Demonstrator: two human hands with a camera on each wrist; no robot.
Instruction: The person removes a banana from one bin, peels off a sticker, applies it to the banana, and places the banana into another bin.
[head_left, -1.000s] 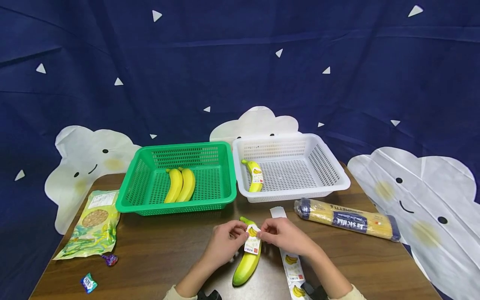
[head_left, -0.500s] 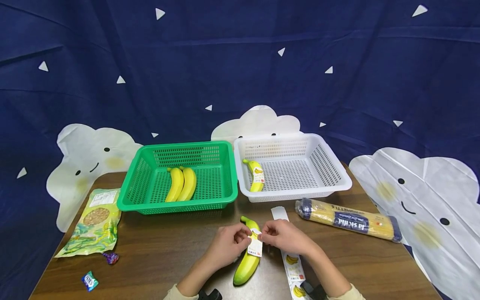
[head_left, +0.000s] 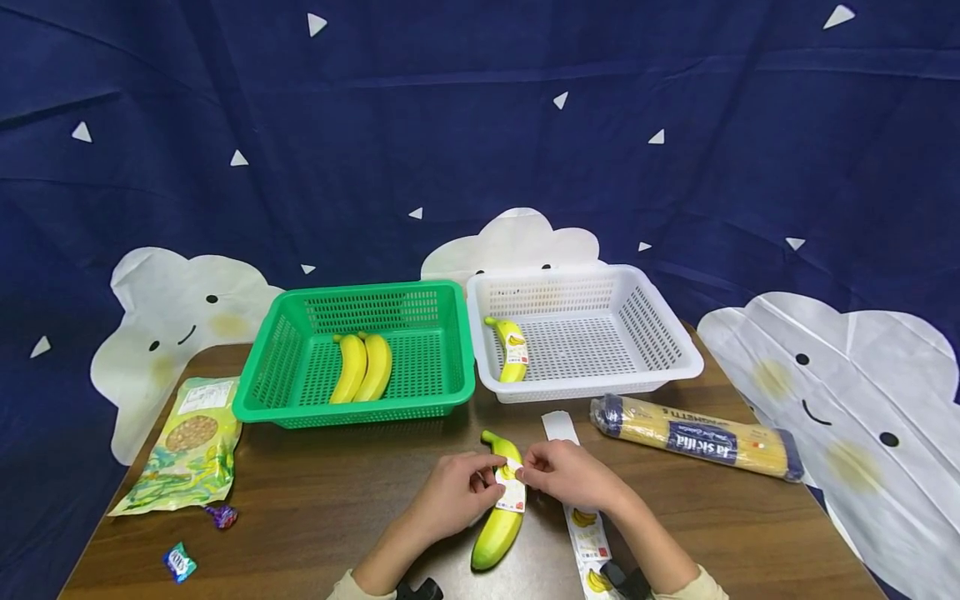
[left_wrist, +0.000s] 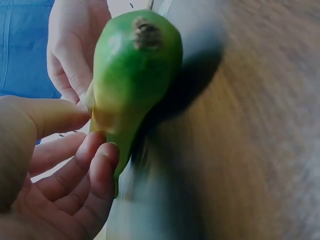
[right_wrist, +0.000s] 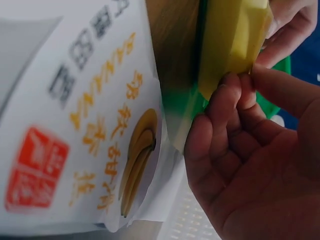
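A banana [head_left: 497, 540] lies on the table between the hands, its stem pointing away and its green end toward me. A white banana-print sticker [head_left: 512, 497] lies across its upper middle. My left hand [head_left: 459, 490] pinches the sticker's left edge, fingertips against the peel. From the other side, my right hand [head_left: 568, 473] pinches its upper right edge with thumb and curled fingers. In the left wrist view the green banana tip [left_wrist: 137, 60] hides part of the grip. Beside the right forearm lies a strip of similar stickers [head_left: 588, 533], seen close in the right wrist view.
Behind stand a green basket [head_left: 352, 414] with two bananas [head_left: 363, 371] and a white basket [head_left: 585, 385] holding one stickered banana [head_left: 512, 350]. A spaghetti pack [head_left: 697, 437] lies right; a food bag [head_left: 187, 442], a lollipop [head_left: 222, 516] and a small wrapped sweet [head_left: 179, 562] lie left.
The sticker has shifted slightly right and down and now lies closer along the banana. The banana's near end has moved slightly right. Both hands stay at the sticker's edges.
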